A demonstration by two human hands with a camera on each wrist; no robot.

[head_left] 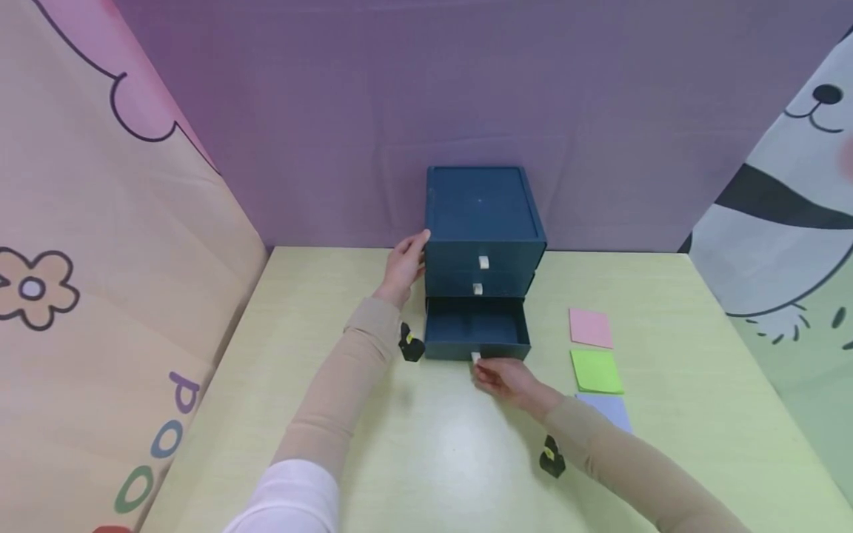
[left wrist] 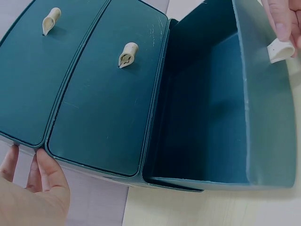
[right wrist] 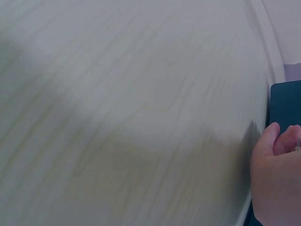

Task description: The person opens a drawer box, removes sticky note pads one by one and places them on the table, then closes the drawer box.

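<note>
A dark blue cabinet (head_left: 485, 203) with three drawers stands at the back of the table. Its bottom drawer (head_left: 477, 352) is pulled out, and the inside (left wrist: 207, 113) shows nothing in it. My left hand (head_left: 403, 265) rests against the cabinet's left side, fingertips at the edge by the upper drawers in the left wrist view. At the front of the bottom drawer, my right hand (head_left: 506, 381) pinches the cream drawer pull (left wrist: 281, 51) between thumb and fingers. The two upper drawers are closed, each with a similar small pull (left wrist: 128, 55).
Right of the cabinet lie pink (head_left: 590, 328), green (head_left: 597, 371) and blue (head_left: 605, 411) sticky-note pads in a column on the pale wooden table (head_left: 320, 318). A purple cloth wall (head_left: 333, 133) rises right behind the cabinet. Printed cloth panels flank both sides.
</note>
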